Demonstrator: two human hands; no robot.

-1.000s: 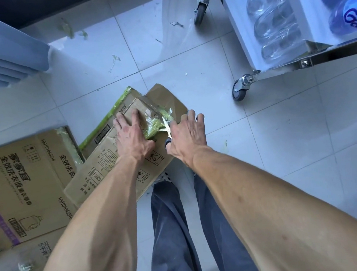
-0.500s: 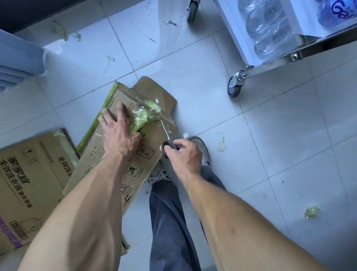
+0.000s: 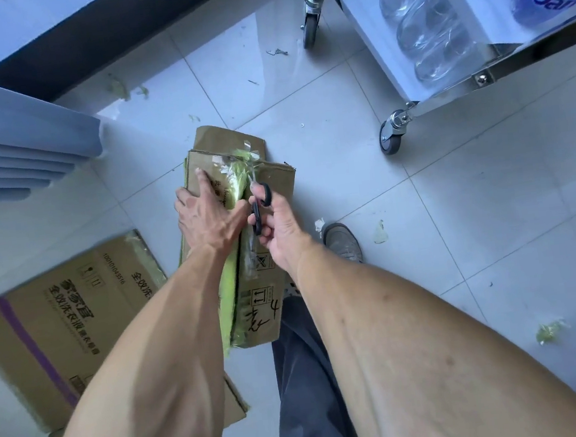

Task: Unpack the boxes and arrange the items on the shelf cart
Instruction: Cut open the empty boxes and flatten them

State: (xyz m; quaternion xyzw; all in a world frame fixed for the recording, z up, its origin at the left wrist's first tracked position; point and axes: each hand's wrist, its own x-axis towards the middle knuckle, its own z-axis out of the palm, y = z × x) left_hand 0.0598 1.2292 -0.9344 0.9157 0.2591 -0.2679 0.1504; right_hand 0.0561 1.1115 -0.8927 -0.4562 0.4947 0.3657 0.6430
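Head view. L hand presses flat on taped box lying on floor, fingers spread, grip released. R hand w/ grip clenched on black scissors, blades at green tape along box seam. Second box flat at left, just beside. Cart w/ bottles upper right, well apart from box.

Pale glossy floor tiles with thin grout lines, daylight glinting off them, scraps of greenish tape scattered about (one by the far wall too), dark skirting band along the wall, stacked pale blue-grey panels at left
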